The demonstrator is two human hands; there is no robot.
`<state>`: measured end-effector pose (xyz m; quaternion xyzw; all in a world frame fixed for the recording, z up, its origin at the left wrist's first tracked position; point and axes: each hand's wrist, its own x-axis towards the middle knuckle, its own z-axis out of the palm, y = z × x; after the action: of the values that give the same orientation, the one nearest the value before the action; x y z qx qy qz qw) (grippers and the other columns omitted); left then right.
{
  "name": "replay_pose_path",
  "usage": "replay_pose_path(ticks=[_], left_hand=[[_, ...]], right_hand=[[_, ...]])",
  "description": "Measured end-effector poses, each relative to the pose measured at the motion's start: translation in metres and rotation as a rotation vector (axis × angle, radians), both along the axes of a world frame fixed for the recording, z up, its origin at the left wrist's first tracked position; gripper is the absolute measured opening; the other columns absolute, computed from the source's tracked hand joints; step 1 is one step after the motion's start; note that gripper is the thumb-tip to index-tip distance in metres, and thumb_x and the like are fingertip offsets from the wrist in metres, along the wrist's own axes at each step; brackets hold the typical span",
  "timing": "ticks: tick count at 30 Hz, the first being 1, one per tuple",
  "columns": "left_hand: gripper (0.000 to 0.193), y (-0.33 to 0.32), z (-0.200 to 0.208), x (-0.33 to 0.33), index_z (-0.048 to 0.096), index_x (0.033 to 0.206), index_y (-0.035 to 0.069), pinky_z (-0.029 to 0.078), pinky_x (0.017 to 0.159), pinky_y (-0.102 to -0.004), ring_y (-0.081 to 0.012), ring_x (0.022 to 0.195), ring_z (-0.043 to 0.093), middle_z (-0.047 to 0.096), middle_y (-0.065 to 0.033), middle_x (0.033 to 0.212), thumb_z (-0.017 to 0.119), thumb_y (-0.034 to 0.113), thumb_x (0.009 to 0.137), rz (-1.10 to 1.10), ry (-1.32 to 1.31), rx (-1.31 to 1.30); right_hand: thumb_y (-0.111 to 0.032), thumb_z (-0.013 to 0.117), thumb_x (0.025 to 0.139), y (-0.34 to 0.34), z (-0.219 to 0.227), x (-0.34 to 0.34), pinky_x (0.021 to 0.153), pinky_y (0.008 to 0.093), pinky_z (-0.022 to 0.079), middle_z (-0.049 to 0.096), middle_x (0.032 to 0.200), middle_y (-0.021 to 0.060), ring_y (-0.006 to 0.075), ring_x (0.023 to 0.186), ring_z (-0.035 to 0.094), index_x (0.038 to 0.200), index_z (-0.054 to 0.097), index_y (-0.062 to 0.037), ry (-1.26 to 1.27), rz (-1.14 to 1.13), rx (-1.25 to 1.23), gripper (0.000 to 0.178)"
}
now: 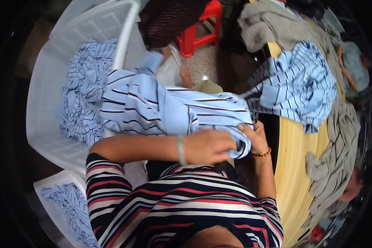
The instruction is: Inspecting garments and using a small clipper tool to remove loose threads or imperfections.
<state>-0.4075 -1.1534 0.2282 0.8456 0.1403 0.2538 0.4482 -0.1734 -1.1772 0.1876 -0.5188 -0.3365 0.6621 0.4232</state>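
A light blue knit garment (pixel 173 109) with dark stripes stretches across my lap, from the rim of the white bin to my hands. My left hand (pixel 208 146), slightly blurred, has its fingers curled at the garment's rolled near end. At that same end, my right hand (pixel 255 137) is closed on the fabric, thumb on top. Beside its fingers shows a small dark thing (pixel 255 118), too unclear to name. A pale band is on my left wrist, a beaded bracelet on my right.
On the left, a large white plastic bin (pixel 41 95) holds similar striped garments; a smaller white bin (pixel 43 186) below it holds more. A pile of striped garments (pixel 301 87) lies on the wooden table (pixel 293 161) at right, beside grey-brown cloth (pixel 339 144). A red stool (pixel 211 25) stands ahead.
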Motion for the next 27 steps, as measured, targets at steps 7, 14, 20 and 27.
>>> replay_pose_path(ticks=[7, 14, 20, 27], left_hand=[[0.070, 0.065, -0.036, -0.087, 0.053, 0.129, 0.005, 0.043, 0.095, -0.0440, -0.0392, 0.111, 0.055, 0.058, -0.0209, 0.121, 0.080, 0.031, 0.070, 0.285, 0.759, 0.205], [0.018, 0.039, -0.050, -0.056, 0.067, 0.097, 0.007, 0.049, 0.074, -0.0456, -0.0382, 0.085, 0.062, 0.065, -0.0172, 0.087, 0.066, 0.013, 0.081, 0.014, 0.717, 0.013], [0.050, 0.031, -0.036, -0.009, 0.061, 0.116, 0.008, 0.046, 0.087, -0.0422, -0.0364, 0.106, 0.056, 0.057, -0.0180, 0.117, 0.079, 0.014, 0.070, 0.128, 0.601, 0.189], [0.057, 0.076, -0.097, 0.002, 0.055, 0.129, 0.009, 0.047, 0.089, -0.0406, -0.0317, 0.108, 0.057, 0.058, -0.0134, 0.118, 0.076, 0.014, 0.077, 0.213, 0.317, 0.334]], right_hand=[[-0.007, 0.067, 0.084, -0.031, -0.009, 0.078, 0.076, 0.0281, 0.051, 0.068, 0.099, 0.0071, 0.0133, 0.084, 0.064, 0.110, 0.064, 0.0049, -0.081, -0.441, 0.121, 0.028], [-0.007, 0.070, 0.085, -0.042, 0.005, 0.092, 0.072, 0.0237, 0.049, 0.069, 0.093, 0.0036, 0.0083, 0.080, 0.062, 0.105, 0.066, 0.0036, -0.264, -0.425, 0.228, 0.023], [-0.014, 0.073, 0.086, -0.050, 0.005, 0.103, 0.072, 0.0229, 0.050, 0.069, 0.094, 0.0015, 0.0068, 0.080, 0.061, 0.106, 0.067, 0.0017, -0.226, -0.431, 0.199, 0.026], [-0.024, 0.063, 0.095, -0.020, 0.016, 0.100, 0.068, 0.0232, 0.054, 0.070, 0.090, 0.0023, 0.0082, 0.077, 0.066, 0.102, 0.066, -0.0014, 0.108, -0.423, 0.002, 0.024]])
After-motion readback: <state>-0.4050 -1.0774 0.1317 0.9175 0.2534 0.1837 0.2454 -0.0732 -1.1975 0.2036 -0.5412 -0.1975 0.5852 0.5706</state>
